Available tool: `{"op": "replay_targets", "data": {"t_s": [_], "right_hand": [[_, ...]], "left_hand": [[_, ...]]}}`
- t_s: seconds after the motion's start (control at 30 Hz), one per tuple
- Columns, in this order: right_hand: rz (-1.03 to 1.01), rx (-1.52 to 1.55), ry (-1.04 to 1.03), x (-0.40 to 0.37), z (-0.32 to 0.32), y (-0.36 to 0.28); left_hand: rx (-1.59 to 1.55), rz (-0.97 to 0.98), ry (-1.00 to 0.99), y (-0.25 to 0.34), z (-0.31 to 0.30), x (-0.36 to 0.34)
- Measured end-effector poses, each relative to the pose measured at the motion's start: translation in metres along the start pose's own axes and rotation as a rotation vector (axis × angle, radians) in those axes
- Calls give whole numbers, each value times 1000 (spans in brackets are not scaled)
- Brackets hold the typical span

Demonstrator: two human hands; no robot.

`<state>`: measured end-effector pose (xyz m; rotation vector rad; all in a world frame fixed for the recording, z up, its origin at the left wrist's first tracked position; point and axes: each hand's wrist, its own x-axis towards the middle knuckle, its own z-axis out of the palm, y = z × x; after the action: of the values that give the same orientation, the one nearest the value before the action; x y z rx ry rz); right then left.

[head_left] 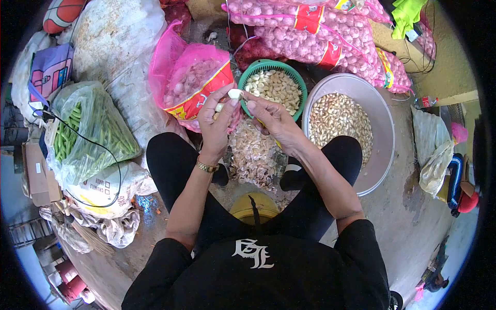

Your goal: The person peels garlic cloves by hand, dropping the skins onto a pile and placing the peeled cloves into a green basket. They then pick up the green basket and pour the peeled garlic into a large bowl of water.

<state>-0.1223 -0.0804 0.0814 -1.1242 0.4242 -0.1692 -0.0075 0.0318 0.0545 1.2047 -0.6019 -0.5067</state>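
My left hand (217, 121) pinches a peeled white garlic clove (235, 94) between thumb and fingertips. A second pale clove (219, 107) sits against its fingers. Close beside it, my right hand (274, 121) is closed, thumb and index finger near the clove. Bits of a yellow handle (278, 144) show at its palm; the rest of that tool is hidden. Just beyond the hands stands a green plastic basket (300, 77) of peeled cloves (274, 88). Below them lies a heap of papery garlic skins (253, 157).
At right, a large pale basin (380, 150) holds unpeeled cloves (341, 121). An open pink mesh sack (165, 57) of garlic stands left, with full garlic sacks (320, 39) behind. A plastic bag of green beans (95, 129) lies farther left. Between my legs is a yellow seat or bucket (243, 209).
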Motion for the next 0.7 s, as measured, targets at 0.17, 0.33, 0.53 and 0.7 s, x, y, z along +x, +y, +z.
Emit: {"op": "replay_targets", "data": {"t_s": [0.17,0.33,0.53,0.7], "right_hand": [[-23,-27,1,3,-3,6],[-131,-212,51,5,-5,6],[-152,-140,60,8,-3,13],[-159,-155,57,7,-3,8]], "left_hand": [[35,33,-6,-2,-1,1],[6,-61,15,0,-2,-1],[-6,-26,26,-3,-3,0],[-50,-58,15,4,-2,1]]}}
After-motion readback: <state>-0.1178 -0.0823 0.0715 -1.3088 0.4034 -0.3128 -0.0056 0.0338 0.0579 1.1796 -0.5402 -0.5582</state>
